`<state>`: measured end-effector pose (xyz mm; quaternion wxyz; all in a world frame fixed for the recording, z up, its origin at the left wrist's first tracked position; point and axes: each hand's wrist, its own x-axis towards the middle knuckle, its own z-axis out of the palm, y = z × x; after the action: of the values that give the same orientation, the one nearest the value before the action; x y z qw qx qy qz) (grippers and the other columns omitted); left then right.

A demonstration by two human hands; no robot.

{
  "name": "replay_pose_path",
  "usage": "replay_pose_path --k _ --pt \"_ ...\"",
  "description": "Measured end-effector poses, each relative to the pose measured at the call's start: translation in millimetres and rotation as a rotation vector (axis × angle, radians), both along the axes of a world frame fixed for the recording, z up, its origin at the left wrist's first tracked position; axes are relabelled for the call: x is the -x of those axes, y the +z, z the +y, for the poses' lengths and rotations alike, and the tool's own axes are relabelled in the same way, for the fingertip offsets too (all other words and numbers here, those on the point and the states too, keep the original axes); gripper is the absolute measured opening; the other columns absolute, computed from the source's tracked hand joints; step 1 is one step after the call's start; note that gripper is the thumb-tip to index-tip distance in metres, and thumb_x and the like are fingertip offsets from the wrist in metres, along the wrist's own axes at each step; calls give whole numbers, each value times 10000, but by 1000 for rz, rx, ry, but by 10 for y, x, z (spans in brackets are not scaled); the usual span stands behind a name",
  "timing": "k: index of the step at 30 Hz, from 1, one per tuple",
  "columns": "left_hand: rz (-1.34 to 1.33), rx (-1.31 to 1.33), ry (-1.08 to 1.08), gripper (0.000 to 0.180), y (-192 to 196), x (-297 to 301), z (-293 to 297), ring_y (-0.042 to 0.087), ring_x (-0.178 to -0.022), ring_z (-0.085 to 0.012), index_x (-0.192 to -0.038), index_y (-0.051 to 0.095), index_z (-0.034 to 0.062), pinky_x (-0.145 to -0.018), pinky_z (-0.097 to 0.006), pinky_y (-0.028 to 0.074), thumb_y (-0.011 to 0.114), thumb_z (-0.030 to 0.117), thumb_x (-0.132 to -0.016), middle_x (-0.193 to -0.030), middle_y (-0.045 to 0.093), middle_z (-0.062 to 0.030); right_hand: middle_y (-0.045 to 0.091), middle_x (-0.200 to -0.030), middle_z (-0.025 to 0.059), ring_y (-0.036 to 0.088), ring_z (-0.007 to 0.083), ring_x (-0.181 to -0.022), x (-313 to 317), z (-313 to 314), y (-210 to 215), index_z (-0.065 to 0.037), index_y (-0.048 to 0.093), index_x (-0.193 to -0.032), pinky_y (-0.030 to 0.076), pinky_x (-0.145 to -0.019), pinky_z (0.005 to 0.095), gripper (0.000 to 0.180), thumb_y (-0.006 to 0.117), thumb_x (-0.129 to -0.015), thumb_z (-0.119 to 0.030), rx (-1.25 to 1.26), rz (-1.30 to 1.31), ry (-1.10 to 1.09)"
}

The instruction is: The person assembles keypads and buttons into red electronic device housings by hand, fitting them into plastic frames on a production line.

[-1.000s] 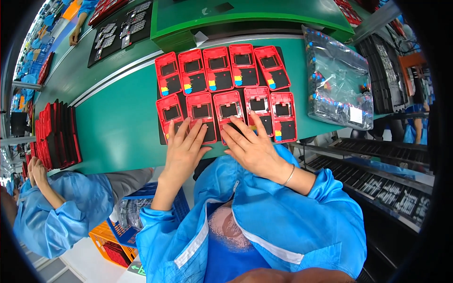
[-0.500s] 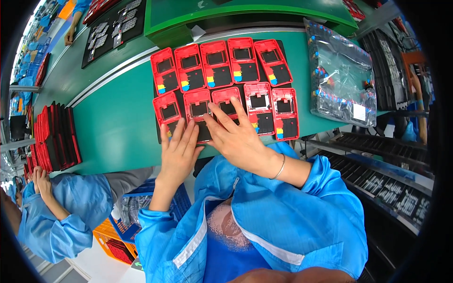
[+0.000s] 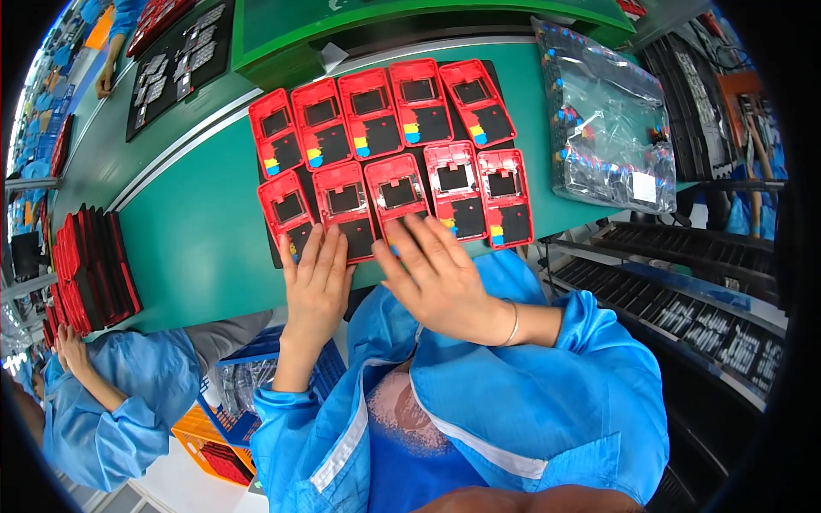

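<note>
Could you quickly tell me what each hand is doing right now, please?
Left hand: open, flat on the red frames.
Right hand: open, flat on the frames, holding nothing.

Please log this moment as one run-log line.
left hand flat on tray edge | right hand flat on red frames | green table

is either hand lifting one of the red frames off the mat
No, both the left hand and the right hand lie flat, palms down, on the near row of red frames.

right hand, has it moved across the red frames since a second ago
Yes. The right hand has slid toward the person's left along the near row of red frames, from the middle frames onto the left-centre ones, beside the left hand.
</note>
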<state>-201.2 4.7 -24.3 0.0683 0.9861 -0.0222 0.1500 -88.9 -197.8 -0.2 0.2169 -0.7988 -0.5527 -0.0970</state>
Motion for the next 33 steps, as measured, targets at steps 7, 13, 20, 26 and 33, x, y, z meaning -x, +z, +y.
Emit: replay_pose_path --k 7,13,20,26,33 --pt "-79 74 11 480 89 -21 -220 466 -1472 -357 -1380 658 37 -1230 -703 221 740 106 -912 -1511 584 -106 576 -1454 184 500 369 -1392 -21 -124 -61 5 625 -1383 309 -1231 596 581 669 -932 -358 200 -101 -97" --pt "-29 137 -115 548 65 -230 -463 459 -1486 -341 -1451 591 19 -1232 -704 215 728 114 -929 -1536 557 -137 460 -1571 190 353 414 -1501 -93 -204 -156 -56 591 -1439 252 -1246 643 704 670 -905 -508 211 -62 -82" --pt "18 157 -179 636 81 -404 -613 507 -1450 -328 -1495 533 11 -1224 -729 206 758 142 -915 -1552 539 -151 481 -1532 282 455 454 -1442 -173 -517 -226 76 544 -1432 334 -1223 598 918 755 -770 -524 158 -65 -287" --pt "-2 144 -209 589 218 -534 -743 513 -1446 -322 -1467 570 14 -1235 -709 209 744 97 -911 -1522 564 -153 518 -1498 288 452 466 -1430 -280 -541 -163 50 580 -1417 337 -1219 600 794 739 -842 -473 35 46 -188" --pt "50 172 -279 663 190 -816 -1020 476 -1475 -309 -1467 557 -3 -1239 -689 232 777 212 -879 -1551 534 -148 579 -1400 349 526 501 -1367 -364 -1023 -230 151 585 -1345 411 -1169 585 760 680 -899 -457 201 -243 -307"
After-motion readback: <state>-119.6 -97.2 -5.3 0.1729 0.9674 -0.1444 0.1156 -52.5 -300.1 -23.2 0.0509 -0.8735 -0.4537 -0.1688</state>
